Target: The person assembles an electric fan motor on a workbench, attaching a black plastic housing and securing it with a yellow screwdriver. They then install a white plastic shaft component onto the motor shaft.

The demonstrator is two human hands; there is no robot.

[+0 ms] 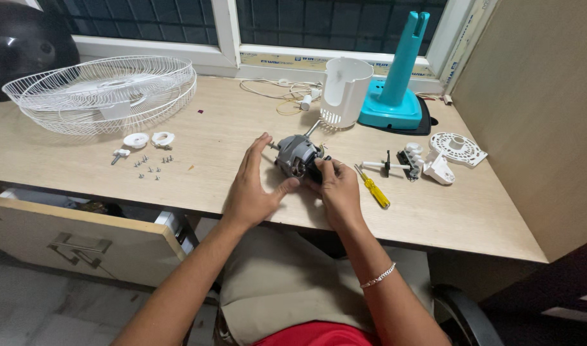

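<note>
A grey fan motor (pixel 298 157) sits near the middle of the wooden surface (pixel 210 134), close to its front edge, with its thin shaft pointing up and away toward the window. Both hands close on it from either side. The left hand (pixel 253 186) lies flat-palmed just beside the motor's left flank, its fingers (pixel 258 150) stretched long and loosely spread along the housing while the thumb curls in to touch the near edge. The right hand (pixel 337 189) wraps the motor's right side, its fingers bent over the dark end of the housing in a partial grip; how tightly they press cannot be told. A yellow screwdriver (pixel 374 189) lies just right of that hand. Farther right are white plastic parts (pixel 456 148); behind stand a white motor cover (pixel 344 90) and a teal stand (pixel 396 83). At left rest a white wire fan guard (pixel 104 93) and small screws (pixel 151 165).
</note>
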